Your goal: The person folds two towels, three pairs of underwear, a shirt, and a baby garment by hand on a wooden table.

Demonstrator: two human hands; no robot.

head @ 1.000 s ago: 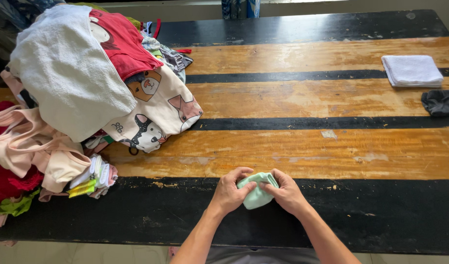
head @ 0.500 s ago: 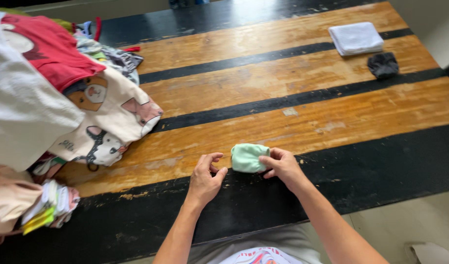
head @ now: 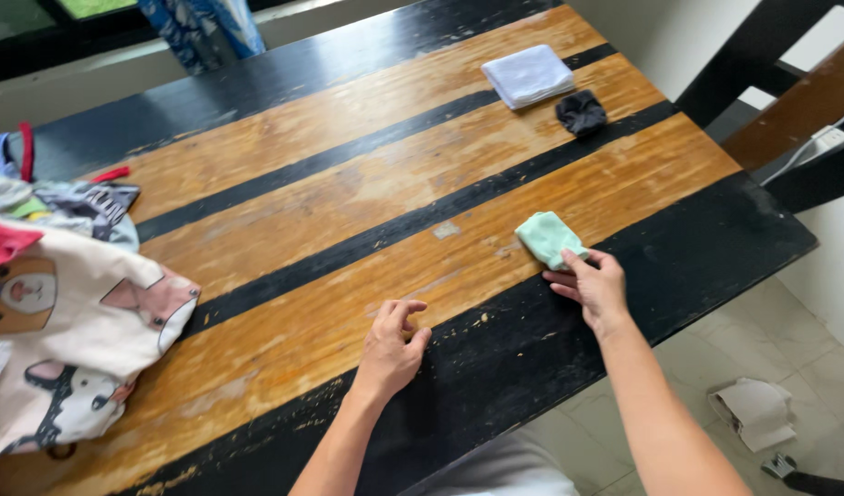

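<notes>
One soft mint folded cloth [head: 549, 238]; right hand [head: 592, 287] fingers touching.

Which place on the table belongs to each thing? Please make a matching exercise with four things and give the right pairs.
Things:
1. small green folded cloth
2. white folded cloth
3. small dark cloth
4. pile of printed clothes

Places:
A. at the left edge of the table
B. far right part, just nearer than the white one
C. under the fingertips of the right hand
D. far right part, on the light wood by a black stripe

Pairs: 1-C, 2-D, 3-B, 4-A
</notes>
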